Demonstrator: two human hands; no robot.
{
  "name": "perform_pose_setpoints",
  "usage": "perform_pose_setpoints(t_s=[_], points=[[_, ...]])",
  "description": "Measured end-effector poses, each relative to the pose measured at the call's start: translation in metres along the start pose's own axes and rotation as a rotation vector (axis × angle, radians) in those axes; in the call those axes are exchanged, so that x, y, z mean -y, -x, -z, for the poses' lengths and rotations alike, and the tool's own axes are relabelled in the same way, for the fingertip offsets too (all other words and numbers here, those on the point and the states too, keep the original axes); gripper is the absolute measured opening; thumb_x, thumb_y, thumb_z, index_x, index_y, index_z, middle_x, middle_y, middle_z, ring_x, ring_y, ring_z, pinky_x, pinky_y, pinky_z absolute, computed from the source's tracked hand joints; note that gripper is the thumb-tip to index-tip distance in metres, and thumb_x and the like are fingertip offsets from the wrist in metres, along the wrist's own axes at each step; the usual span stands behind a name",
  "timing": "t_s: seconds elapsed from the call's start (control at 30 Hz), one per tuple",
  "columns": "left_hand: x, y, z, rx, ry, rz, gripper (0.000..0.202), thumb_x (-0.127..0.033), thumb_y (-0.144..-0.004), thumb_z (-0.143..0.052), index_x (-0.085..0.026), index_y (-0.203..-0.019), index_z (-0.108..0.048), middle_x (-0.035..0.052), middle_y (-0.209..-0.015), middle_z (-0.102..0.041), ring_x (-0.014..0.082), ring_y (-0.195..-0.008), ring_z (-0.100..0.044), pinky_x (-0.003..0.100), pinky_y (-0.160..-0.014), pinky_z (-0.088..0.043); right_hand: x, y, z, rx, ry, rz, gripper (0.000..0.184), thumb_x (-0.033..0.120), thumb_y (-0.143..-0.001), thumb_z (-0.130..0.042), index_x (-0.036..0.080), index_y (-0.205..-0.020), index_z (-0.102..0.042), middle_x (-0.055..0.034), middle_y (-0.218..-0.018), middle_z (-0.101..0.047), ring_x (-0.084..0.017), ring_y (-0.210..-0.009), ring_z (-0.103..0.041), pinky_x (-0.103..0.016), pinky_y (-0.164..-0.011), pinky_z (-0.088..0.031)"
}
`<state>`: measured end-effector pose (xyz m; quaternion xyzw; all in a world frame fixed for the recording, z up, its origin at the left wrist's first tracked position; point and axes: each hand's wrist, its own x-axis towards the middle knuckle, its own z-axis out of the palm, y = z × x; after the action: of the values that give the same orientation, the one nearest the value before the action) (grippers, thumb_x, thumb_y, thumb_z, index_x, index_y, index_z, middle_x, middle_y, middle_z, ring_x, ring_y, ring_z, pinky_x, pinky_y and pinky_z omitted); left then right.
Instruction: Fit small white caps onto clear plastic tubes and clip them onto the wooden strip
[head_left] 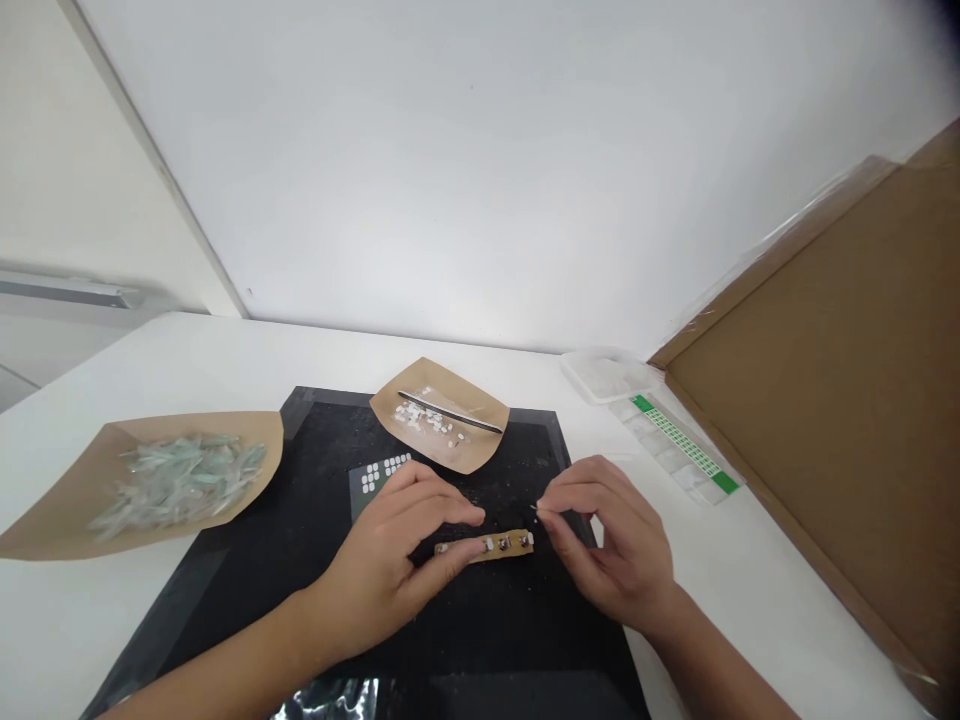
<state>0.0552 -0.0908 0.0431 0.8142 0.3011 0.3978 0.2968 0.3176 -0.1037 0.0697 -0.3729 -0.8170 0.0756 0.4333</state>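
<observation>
A narrow brown strip (517,543) carries several small metal parts with white pieces and lies on a black mat. Its left part is covered by my left hand (409,545); the thumb rests over the strip and the index finger curves along its far side. Just beyond the strip's right end, my right hand (611,540) pinches a tiny thin sliver (535,507) between thumb and fingertips. Partly hidden behind my left hand is a dark sheet (362,482) with white rounded stickers in rows.
On the black mat (517,640), a brown paper tray (480,405) holds white bits and black tweezers (450,411). Another paper tray (45,510) at left holds clear and greenish slivers. A clear compartment box (664,440) with a green-marked strip lies right, beside a cardboard panel (840,400).
</observation>
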Motion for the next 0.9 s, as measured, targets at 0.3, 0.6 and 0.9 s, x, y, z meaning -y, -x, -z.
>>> perform_pose_setpoints(t_s=[0.3, 0.6, 0.9], points=[[0.003, 0.002, -0.019, 0.036, -0.154, -0.081, 0.040, -0.030, -0.091, -0.077, -0.018, -0.127, -0.065, 0.0112, -0.111, -0.071, 0.0274, -0.106, -0.056, 0.045, -0.097, -0.049, -0.020, 0.007, 0.004, 0.328, 0.013, 0.028, 0.017, 0.011, -0.092, -0.068, 0.023, -0.104, -0.068, -0.0035, -0.092, -0.067, -0.018, -0.083, -0.061, -0.032, -0.071, -0.050], [-0.015, -0.009, -0.011, 0.183, -0.243, -0.005, 0.028, -0.029, -0.094, -0.071, -0.018, -0.120, -0.066, 0.0077, -0.108, -0.069, 0.0266, -0.105, -0.054, 0.044, -0.096, -0.049, -0.019, 0.009, 0.008, 0.372, 0.019, 0.005, 0.013, 0.013, -0.095, -0.066, 0.023, -0.104, -0.068, -0.0023, -0.091, -0.066, -0.016, -0.081, -0.057, -0.031, -0.071, -0.044], [-0.014, -0.009, -0.045, 0.201, -0.293, 0.216, 0.019, -0.030, -0.093, -0.071, -0.023, -0.110, -0.068, 0.0045, -0.108, -0.069, 0.0279, -0.102, -0.056, 0.046, -0.088, -0.048, -0.018, 0.011, 0.007, 0.445, 0.044, 0.023, 0.009, 0.018, -0.098, -0.064, 0.024, -0.103, -0.069, -0.0011, -0.090, -0.066, -0.016, -0.081, -0.055, -0.029, -0.069, -0.041]])
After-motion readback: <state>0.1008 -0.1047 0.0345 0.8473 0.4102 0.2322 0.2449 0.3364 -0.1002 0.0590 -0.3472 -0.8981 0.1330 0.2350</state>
